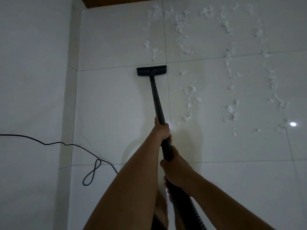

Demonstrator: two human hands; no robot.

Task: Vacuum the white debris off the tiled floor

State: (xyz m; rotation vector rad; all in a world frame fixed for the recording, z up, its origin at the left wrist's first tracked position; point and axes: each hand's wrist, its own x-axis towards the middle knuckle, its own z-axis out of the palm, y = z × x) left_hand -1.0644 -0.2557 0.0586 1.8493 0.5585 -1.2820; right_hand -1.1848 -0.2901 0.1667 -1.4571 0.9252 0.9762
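While both hands curl their fingers tight round the wand (157, 100), left hand (162, 130) ahead, seemingly to steer, and right hand (174, 170) behind by the hose (182, 211) to push, the nozzle (151, 70) sits flat on the floor (113, 105). Debris (180, 27), fluffy white shreds in loose trails, lies just beyond and to the right of the nozzle.

Black cord (66, 144): well left of left grip (162, 130), runs in from left frame edge, loop lying lower left of grip. White wall (33, 63): further left. Brown wooden edge (124, 2): far ahead of grip. Round light glare (293, 124): well right.
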